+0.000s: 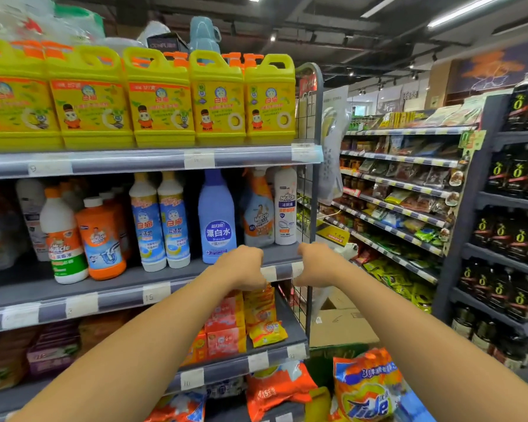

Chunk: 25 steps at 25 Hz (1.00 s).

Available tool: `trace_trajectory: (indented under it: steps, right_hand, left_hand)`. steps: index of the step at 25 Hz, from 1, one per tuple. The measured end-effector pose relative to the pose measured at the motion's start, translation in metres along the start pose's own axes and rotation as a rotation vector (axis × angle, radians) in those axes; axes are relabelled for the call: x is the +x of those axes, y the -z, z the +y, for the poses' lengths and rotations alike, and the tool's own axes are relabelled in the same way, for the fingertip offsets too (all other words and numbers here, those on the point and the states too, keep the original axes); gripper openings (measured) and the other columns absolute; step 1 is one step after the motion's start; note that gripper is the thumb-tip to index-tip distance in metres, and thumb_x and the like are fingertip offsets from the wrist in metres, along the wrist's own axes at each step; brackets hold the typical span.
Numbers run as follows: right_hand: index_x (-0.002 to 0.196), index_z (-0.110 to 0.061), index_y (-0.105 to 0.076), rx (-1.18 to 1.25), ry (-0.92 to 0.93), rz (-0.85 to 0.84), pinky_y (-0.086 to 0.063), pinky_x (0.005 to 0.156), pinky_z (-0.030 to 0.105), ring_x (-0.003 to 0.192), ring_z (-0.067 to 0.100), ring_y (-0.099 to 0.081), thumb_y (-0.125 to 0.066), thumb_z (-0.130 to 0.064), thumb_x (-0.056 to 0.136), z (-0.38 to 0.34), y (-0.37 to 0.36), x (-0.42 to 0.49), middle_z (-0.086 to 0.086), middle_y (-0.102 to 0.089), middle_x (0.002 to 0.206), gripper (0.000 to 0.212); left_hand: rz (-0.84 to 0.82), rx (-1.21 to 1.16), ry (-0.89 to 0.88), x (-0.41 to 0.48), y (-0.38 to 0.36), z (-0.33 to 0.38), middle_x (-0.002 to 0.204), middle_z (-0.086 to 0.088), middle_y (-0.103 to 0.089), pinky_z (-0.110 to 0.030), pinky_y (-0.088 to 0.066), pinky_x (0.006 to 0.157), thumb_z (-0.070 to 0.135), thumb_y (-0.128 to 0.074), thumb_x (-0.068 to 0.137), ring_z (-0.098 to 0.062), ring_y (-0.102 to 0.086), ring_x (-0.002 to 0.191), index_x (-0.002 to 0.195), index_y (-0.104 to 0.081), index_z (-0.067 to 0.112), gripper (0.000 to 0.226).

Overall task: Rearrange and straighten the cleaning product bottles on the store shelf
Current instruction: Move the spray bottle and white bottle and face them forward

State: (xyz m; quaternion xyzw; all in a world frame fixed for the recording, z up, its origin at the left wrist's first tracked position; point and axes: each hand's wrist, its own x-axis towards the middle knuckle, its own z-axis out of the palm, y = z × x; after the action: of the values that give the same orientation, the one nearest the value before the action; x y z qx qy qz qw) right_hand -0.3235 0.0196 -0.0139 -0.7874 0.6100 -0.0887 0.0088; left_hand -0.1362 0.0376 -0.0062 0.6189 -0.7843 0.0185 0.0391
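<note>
Just beyond the left hand (241, 266), a blue bottle (216, 220) stands upright on the shelf (153, 277); a spray bottle (258, 214) and a white bottle (285, 208) stand nearer the right hand (317, 263). Both hands curl at the shelf's edge; whether they grip anything cannot be told.

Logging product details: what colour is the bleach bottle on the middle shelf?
The bleach bottle is periwinkle blue; it shows best in the head view.

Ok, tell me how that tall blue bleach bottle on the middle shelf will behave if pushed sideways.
The blue bleach bottle is tall with a narrow neck, so a push up high would likely tip it. It looks like rigid plastic, so it is probably stiff in the grip. If full, it is likely heavy for its size.
</note>
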Motion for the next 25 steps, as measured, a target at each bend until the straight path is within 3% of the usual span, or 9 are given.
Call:
trace_trajectory:
  steps: [5,7,10,12,14,20,25]
  right_hand:
    - [0.130,-0.014,-0.044,0.069,-0.019,0.053,-0.054,0.085,0.044,0.108,0.031,-0.055,-0.077,-0.037,0.070,0.022,-0.004,0.066,0.013,-0.053,0.124,0.072]
    - [0.130,-0.012,-0.042,0.103,-0.041,0.085,-0.052,0.086,0.043,0.111,0.032,-0.053,-0.077,-0.034,0.071,0.026,-0.007,0.092,0.014,-0.051,0.125,0.072]
    - [0.126,-0.011,-0.044,0.257,-0.065,0.167,-0.052,0.089,0.044,0.113,0.031,-0.054,-0.079,-0.036,0.067,0.031,-0.014,0.129,0.012,-0.054,0.122,0.073]
    - [0.125,-0.011,-0.044,0.397,-0.113,0.222,-0.052,0.091,0.044,0.112,0.030,-0.056,-0.082,-0.036,0.063,0.032,-0.021,0.149,0.012,-0.057,0.121,0.077]
    - [0.126,-0.009,-0.044,0.505,-0.165,0.275,-0.052,0.092,0.044,0.112,0.030,-0.057,-0.084,-0.035,0.061,0.031,-0.030,0.168,0.012,-0.058,0.121,0.081]
    - [0.112,-0.013,-0.049,0.948,-0.222,0.422,-0.051,0.074,0.028,0.098,0.024,-0.066,-0.084,-0.026,0.065,0.034,-0.058,0.212,0.004,-0.067,0.104,0.060]
    - [0.111,-0.017,-0.050,1.020,-0.185,0.469,-0.046,0.070,0.023,0.089,0.017,-0.063,-0.084,-0.026,0.064,0.038,-0.078,0.223,-0.001,-0.065,0.099,0.058]
  left_hand:
    - [0.085,-0.069,0.054,0.069,-0.007,-0.005,0.111,-0.008,-0.058,-0.035,-0.046,0.064,0.039,-0.067,0.075,-0.026,-0.056,0.092,0.103,-0.051,0.016,0.040]
    - [0.169,-0.183,0.128,0.095,-0.016,-0.005,0.118,-0.013,-0.052,-0.039,-0.050,0.075,0.037,-0.069,0.075,-0.032,-0.055,0.103,0.117,-0.046,0.013,0.053]
    - [0.314,-0.585,0.354,0.130,-0.029,-0.005,0.128,-0.019,-0.044,-0.044,-0.048,0.090,0.034,-0.078,0.071,-0.039,-0.052,0.114,0.128,-0.032,0.010,0.077]
    - [0.363,-0.787,0.484,0.149,-0.037,-0.008,0.134,-0.022,-0.043,-0.044,-0.047,0.095,0.033,-0.084,0.066,-0.040,-0.051,0.119,0.139,-0.022,0.007,0.100]
    - [0.413,-0.827,0.526,0.164,-0.048,-0.013,0.135,-0.022,-0.048,-0.042,-0.048,0.095,0.032,-0.086,0.064,-0.038,-0.052,0.120,0.145,-0.014,0.004,0.111]
    - [0.530,-0.998,0.539,0.200,-0.065,-0.026,0.126,-0.016,-0.060,-0.036,-0.050,0.090,0.031,-0.084,0.065,-0.033,-0.059,0.113,0.127,-0.041,0.006,0.079]
    - [0.493,-1.211,0.551,0.218,-0.077,-0.031,0.126,-0.011,-0.063,-0.039,-0.050,0.098,0.019,-0.086,0.062,-0.027,-0.059,0.115,0.124,-0.053,0.008,0.071]
